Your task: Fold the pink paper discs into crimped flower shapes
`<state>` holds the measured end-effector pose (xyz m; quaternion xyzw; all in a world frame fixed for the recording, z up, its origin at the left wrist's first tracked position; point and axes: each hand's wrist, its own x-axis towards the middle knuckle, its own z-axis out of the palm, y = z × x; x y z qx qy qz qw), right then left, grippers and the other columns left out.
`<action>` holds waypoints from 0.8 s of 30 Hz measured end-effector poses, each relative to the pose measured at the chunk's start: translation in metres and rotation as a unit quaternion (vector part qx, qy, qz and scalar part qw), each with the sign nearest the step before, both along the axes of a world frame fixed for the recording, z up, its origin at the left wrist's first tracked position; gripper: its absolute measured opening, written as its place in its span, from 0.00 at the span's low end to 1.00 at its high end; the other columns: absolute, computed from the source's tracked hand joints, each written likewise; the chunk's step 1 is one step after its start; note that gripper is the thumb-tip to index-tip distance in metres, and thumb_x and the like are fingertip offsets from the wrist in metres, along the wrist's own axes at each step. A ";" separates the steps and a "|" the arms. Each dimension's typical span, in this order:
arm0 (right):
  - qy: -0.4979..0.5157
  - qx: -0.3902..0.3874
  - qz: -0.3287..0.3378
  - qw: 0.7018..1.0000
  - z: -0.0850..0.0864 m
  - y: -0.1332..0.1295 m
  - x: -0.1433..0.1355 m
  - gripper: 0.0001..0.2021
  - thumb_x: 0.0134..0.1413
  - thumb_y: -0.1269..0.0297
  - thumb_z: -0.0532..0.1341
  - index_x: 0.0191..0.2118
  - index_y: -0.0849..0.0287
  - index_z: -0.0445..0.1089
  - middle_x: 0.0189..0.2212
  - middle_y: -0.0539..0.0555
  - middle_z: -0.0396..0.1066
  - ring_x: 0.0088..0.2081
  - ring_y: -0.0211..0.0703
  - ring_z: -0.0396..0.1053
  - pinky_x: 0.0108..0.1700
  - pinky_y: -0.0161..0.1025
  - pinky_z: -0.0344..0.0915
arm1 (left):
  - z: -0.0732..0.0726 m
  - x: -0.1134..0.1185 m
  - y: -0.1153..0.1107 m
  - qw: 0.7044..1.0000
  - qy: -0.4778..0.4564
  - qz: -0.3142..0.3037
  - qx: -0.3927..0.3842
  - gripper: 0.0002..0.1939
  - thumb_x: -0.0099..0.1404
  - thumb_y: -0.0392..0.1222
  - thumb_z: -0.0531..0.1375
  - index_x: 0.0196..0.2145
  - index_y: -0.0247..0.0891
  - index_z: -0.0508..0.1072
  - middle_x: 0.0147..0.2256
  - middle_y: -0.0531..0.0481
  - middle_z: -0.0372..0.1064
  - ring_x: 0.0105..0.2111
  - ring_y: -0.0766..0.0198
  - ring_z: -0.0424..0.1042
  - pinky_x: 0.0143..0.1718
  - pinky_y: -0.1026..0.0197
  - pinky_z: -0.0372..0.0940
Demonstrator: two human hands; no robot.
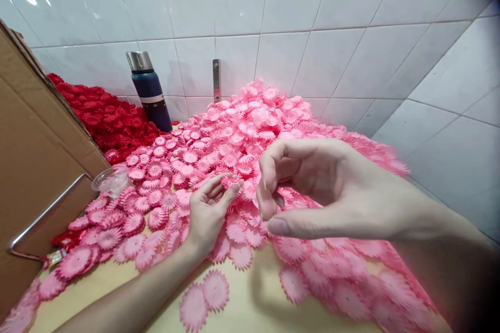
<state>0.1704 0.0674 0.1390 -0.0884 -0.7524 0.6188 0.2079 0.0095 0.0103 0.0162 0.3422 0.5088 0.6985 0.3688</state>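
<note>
On the pale yellow tabletop (86,286), big heap of pink, thin, saw-edged discs (250,125) piled against the white tiled wall (238,5) and spilling forward. Left hand (207,218) is at the heap's near slope, fingers curled, thumb tip close to the index; small pinkish bit at the tips, can't tell if it's gripped or just behind. Right hand (344,192) is above the discs, bent into a rounded hook, hollow palm, thumb near fingertips; no disc seen in it, can't tell if the tips meet. Reads to me as fine handling of single discs. Separating one from a stack would call for a light fingertip pinch, since the toothed edges look prone to snagging. Two loose pink discs (194,307) overlap at the front. Labels: dark blue bottle with steel cap (151,93) has a pale band with tiny marks, unreadable. Shiny red wrapper (68,240) by the brown cardboard (39,130), print too small. No brand legible
</note>
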 end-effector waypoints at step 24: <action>-0.037 0.142 -0.132 0.980 -0.012 0.022 0.003 0.12 0.41 0.68 0.73 0.32 0.59 0.70 0.29 0.51 0.74 0.29 0.38 0.72 0.30 0.34 0.69 | -0.007 0.004 -0.011 0.973 0.126 -0.069 0.180 0.28 0.54 0.25 0.68 0.49 0.50 0.74 0.47 0.53 0.77 0.47 0.62 0.76 0.49 0.61 0.74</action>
